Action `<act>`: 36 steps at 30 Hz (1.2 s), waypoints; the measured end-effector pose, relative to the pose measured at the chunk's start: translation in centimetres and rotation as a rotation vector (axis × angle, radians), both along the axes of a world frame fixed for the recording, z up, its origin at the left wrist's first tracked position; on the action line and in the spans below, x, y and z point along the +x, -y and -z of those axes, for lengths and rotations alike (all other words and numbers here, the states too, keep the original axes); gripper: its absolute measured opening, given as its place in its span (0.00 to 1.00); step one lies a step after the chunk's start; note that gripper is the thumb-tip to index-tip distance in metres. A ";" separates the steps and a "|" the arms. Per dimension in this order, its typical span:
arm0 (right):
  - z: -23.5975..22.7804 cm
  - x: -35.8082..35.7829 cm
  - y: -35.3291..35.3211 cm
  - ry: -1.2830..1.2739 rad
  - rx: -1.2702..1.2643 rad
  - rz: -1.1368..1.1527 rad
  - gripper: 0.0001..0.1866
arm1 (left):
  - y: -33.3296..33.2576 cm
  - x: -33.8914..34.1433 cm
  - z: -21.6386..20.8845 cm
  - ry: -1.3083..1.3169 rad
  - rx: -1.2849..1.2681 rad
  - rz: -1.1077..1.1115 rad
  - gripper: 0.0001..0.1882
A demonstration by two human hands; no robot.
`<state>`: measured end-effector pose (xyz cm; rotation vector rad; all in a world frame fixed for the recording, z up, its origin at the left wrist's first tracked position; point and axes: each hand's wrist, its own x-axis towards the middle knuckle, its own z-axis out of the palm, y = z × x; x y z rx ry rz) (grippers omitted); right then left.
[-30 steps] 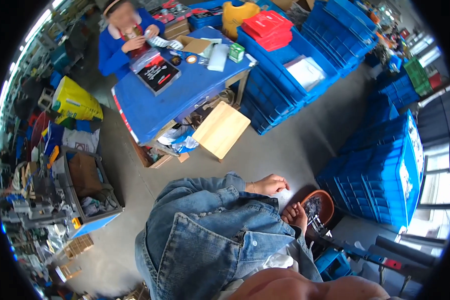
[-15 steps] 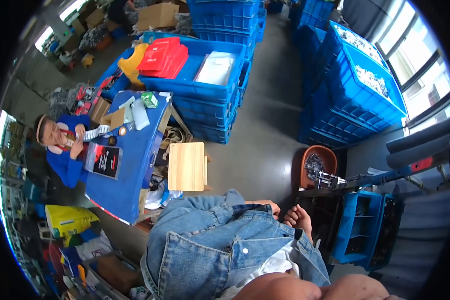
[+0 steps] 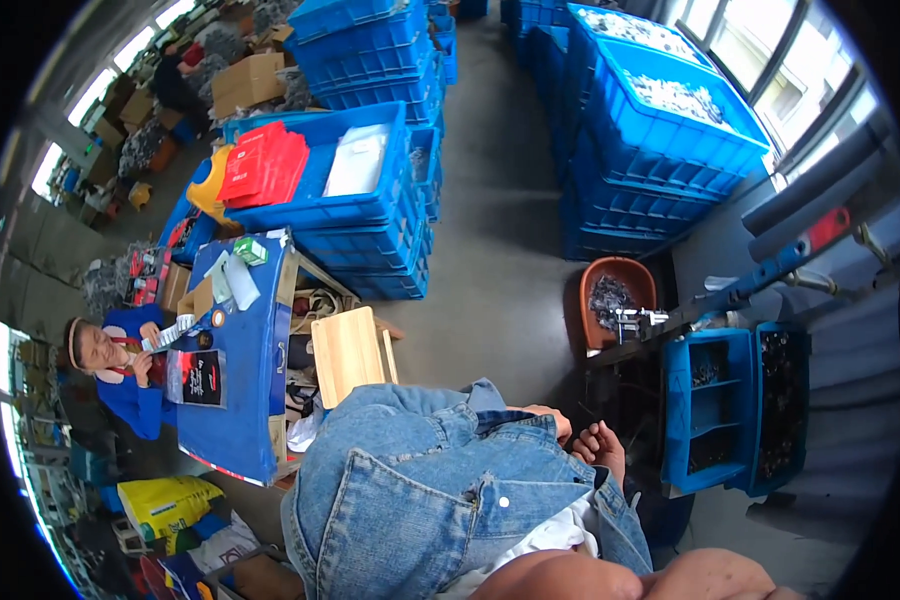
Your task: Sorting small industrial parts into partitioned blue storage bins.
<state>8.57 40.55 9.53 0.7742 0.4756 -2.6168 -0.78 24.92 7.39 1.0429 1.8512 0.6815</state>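
Both my hands are close together in front of my denim jacket (image 3: pixel 400 470), to the right of its cuff. The sleeve hides much of my left hand (image 3: pixel 555 421); its back shows, but its fingers are hidden. Just right of it, my right hand (image 3: pixel 602 450) is closed, with its fingers curled in toward the palm. Whether anything small is pinched there I cannot make out. Beyond my hands stands an orange-brown tub (image 3: pixel 618 291) of dark small parts. A metal fixture (image 3: pixel 638 320) on a dark bench edge is nearest to my right hand.
Blue compartment bins (image 3: pixel 708 410) stand at right. Stacked blue crates (image 3: pixel 660 150) with whitish parts line the window side; other crates (image 3: pixel 320 210) hold red and white bags. A wooden stool (image 3: pixel 346 350) stands ahead-left. A co-worker (image 3: pixel 120 370) handles white strips at a blue table (image 3: pixel 240 420).
My view has turned to the right, so the table, stool and crates sit farther left. My hands stay close together, the right one still curled.
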 end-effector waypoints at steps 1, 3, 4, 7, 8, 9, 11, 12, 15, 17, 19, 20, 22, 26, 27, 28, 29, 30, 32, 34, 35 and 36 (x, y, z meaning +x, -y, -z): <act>-0.3 0.3 -0.9 -0.014 0.031 0.004 0.14 | -1.1 0.1 -0.2 -0.020 -0.020 0.020 0.10; -0.8 1.5 -2.9 -0.051 0.083 -0.019 0.13 | -3.3 0.7 -0.9 -0.047 -0.018 0.080 0.10; -1.2 2.3 -4.0 -0.084 0.143 -0.053 0.13 | -4.5 1.1 -1.3 -0.069 -0.007 0.130 0.10; -2.3 3.2 -7.0 -0.196 0.360 -0.104 0.13 | -8.5 1.0 -3.9 -0.104 -0.029 0.261 0.11; -2.7 3.5 -8.1 -0.262 0.524 -0.149 0.13 | -10.2 1.2 -4.9 -0.115 -0.053 0.321 0.11; -2.3 3.7 -9.2 -0.270 0.520 -0.129 0.13 | -11.7 1.4 -5.4 -0.131 -0.069 0.312 0.10; -1.4 4.3 -10.9 -0.248 0.410 -0.068 0.12 | -14.3 1.8 -7.0 -0.144 -0.097 0.367 0.09; -4.7 4.0 -11.8 -0.306 0.357 -0.043 0.12 | -15.1 2.2 -6.3 -0.201 -0.118 0.387 0.07; -5.0 6.2 -15.2 -0.235 0.429 -0.096 0.15 | -18.5 2.7 -6.9 -0.283 -0.143 0.494 0.06; -4.8 8.6 -17.2 -0.213 0.419 -0.028 0.14 | -21.3 2.6 -8.1 -0.289 -0.107 0.424 0.06; -4.4 9.8 -18.3 -0.293 0.443 0.000 0.14 | -24.4 1.9 -9.1 -0.282 -0.061 0.384 0.06; -4.1 10.4 -18.8 -0.284 0.433 0.029 0.14 | -26.2 1.4 -9.4 -0.325 -0.040 0.357 0.06; -2.8 11.5 -19.2 -0.229 0.424 0.096 0.14 | -29.4 0.4 -8.9 -0.428 -0.011 0.334 0.06; -3.0 13.1 -19.7 -0.130 0.417 0.173 0.14 | -37.2 -1.8 -4.2 -0.683 0.162 0.337 0.07; -3.1 13.3 -19.9 -0.097 0.422 0.207 0.14 | -39.4 -1.6 -3.1 -0.836 0.253 0.366 0.07; -3.0 13.3 -20.0 -0.091 0.425 0.220 0.14 | -41.3 -1.8 -1.6 -0.831 0.261 0.379 0.07; -2.8 13.2 -20.0 -0.076 0.446 0.243 0.14 | -43.0 -1.9 0.2 -0.959 0.223 0.416 0.08; -2.6 13.0 -20.0 -0.056 0.469 0.274 0.14 | -44.0 -2.1 1.7 -1.085 0.191 0.460 0.09; -2.7 12.5 -20.4 -0.012 0.505 0.330 0.14 | -45.1 -2.4 3.2 -1.077 0.180 0.530 0.08; -3.3 11.6 -22.0 0.011 0.698 0.435 0.13 | -46.4 -2.7 4.2 -1.088 0.117 0.617 0.08; -3.5 11.0 -23.2 0.016 0.797 0.478 0.13 | -46.9 -2.9 4.5 -1.082 0.139 0.619 0.08; -4.4 10.4 -25.1 0.024 0.998 0.512 0.13 | -46.7 -3.0 4.3 -1.070 0.129 0.631 0.08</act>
